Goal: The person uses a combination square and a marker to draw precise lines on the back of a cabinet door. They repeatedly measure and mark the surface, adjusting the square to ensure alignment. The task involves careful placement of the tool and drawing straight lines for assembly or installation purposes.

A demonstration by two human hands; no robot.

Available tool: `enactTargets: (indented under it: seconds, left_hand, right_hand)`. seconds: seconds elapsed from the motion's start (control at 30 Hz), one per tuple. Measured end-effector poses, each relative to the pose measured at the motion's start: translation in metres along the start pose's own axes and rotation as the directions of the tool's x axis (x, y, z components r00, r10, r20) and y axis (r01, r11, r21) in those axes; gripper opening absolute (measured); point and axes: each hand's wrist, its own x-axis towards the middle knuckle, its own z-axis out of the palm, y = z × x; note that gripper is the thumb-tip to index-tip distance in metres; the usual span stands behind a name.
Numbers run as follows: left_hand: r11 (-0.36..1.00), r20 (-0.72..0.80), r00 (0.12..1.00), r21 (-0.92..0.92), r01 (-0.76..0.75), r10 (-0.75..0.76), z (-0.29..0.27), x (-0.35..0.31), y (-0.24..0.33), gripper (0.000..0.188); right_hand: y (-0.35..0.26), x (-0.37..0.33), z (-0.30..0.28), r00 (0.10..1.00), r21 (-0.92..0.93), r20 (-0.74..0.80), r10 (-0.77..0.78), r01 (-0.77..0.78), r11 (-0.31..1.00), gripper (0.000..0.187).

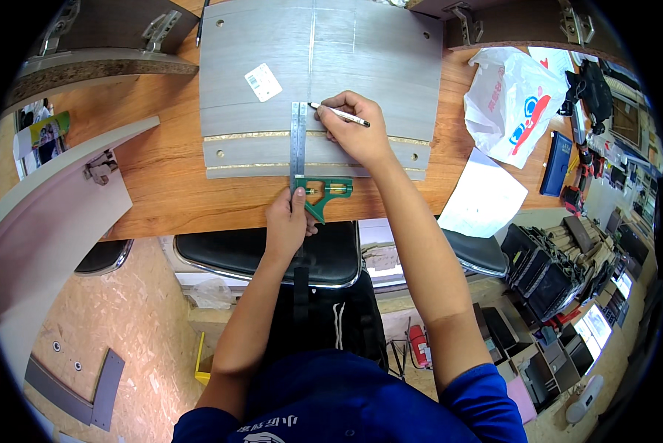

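Observation:
My left hand (287,221) is closed on a combination square, its green head (333,188) against the near edge of a grey panel (376,88). The square's steel blade (298,140) lies across the panel, pointing away from me. In my right hand (361,129) is a white pen (350,117) with a dark end, its tip down by the far end of the blade. A pale line runs on from there toward the panel's far side. Two grooves with raw board showing cross the panel near its front edge. A white label (263,82) is stuck on its left half.
The panel lies on a wooden table (165,170). Cabinet parts with hinges (162,29) stand at both far corners. A white door panel (58,192) juts in at left. On the right are a plastic bag (505,111), a paper sheet (483,196) and a dark blue case (557,164).

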Motion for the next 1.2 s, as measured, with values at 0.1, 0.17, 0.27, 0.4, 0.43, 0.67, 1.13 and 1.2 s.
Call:
enactTargets:
  seconds: [0.1, 0.17, 0.27, 0.4, 0.43, 0.67, 1.13, 1.2]
  left_hand:
    - [1.000, 0.013, 1.000, -0.019, 0.017, -0.017, -0.001, 0.001, -0.002, 0.041]
    - [0.999, 0.018, 0.999, -0.045, 0.029, -0.028, -0.002, 0.000, 0.003, 0.041]
    - [0.997, 0.022, 0.999, -0.068, 0.036, -0.034, -0.003, 0.001, 0.004, 0.040]
    - [0.998, 0.041, 0.999, -0.052, 0.021, -0.019, -0.004, 0.003, 0.002, 0.040]
    - [0.999, 0.040, 0.999, -0.046, 0.025, -0.023, -0.004, 0.003, 0.003, 0.040]
    - [0.998, 0.023, 0.998, -0.027, 0.052, -0.051, -0.003, 0.001, 0.010, 0.039]
    - [0.999, 0.018, 0.999, -0.006, 0.042, -0.041, -0.004, 0.003, 0.007, 0.039]
    - [0.999, 0.022, 0.999, -0.003, 0.034, -0.034, -0.005, 0.003, 0.007, 0.039]
  right_hand:
    - [-0.002, -0.001, 0.002, 0.999, -0.003, -0.033, 0.026, -0.026, 1.000, 0.017]
    - [-0.006, -0.002, 0.003, 0.998, -0.013, -0.052, 0.028, -0.029, 1.000, 0.017]
    - [-0.006, -0.001, 0.006, 0.997, -0.024, -0.078, 0.019, -0.021, 0.999, 0.018]
    - [-0.007, 0.001, 0.008, 0.994, -0.051, -0.106, -0.008, 0.003, 0.999, 0.018]
    - [-0.006, 0.001, 0.008, 0.994, -0.050, -0.109, -0.012, 0.006, 0.999, 0.018]
    - [0.004, 0.002, 0.004, 0.996, -0.146, -0.058, -0.069, 0.060, 0.987, 0.016]
    - [-0.001, -0.005, 0.011, 0.983, -0.191, -0.095, -0.160, 0.139, 0.972, 0.016]
    - [-0.008, -0.010, 0.011, 0.985, -0.250, -0.082, -0.151, 0.127, 0.960, 0.015]
